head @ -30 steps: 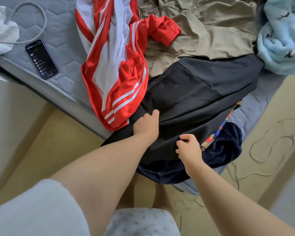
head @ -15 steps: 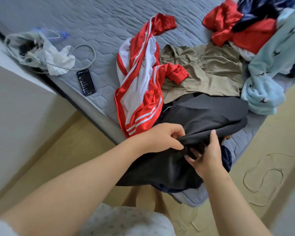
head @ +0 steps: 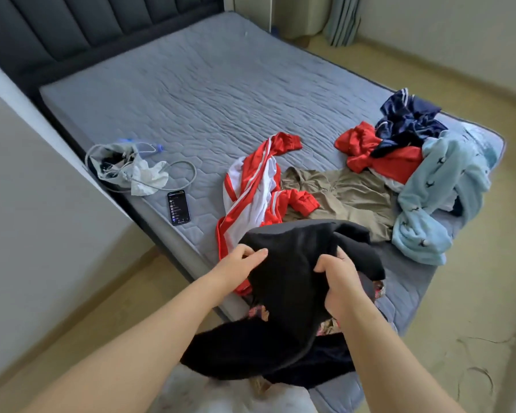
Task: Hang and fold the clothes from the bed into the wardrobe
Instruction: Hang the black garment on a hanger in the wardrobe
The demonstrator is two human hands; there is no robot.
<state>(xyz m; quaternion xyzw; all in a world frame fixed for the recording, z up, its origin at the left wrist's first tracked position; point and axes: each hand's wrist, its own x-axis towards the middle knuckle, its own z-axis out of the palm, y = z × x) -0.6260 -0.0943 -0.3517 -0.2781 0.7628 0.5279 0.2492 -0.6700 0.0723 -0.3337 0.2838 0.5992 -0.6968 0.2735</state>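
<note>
Clothes lie scattered over the near right part of the grey mattress (head: 191, 99). At its near edge we see both hands closed on a black garment (head: 292, 293). The left hand (head: 239, 266) pinches the garment's left edge. The right hand (head: 337, 281) is bunched round a fold of it further right, so the two hands are apart with cloth stretched between them. The garment's upper part is raised off the bed, and its lower part hangs over the mattress edge toward the floor.

Under it we make out a dark navy cloth (head: 325, 362) and a scrap of patterned fabric (head: 258, 312). Just beyond lie a red and white jacket (head: 251, 186) and a khaki garment (head: 340, 192). To the right a light blue fleece (head: 441, 186) lies beside a red garment (head: 370, 150) and a navy garment (head: 405, 117).

On the left of the mattress a phone (head: 178, 207) lies face up near a white bag (head: 125, 168) and a grey cable (head: 188, 174). A dark padded headboard (head: 72, 31) stands at the far left.
</note>
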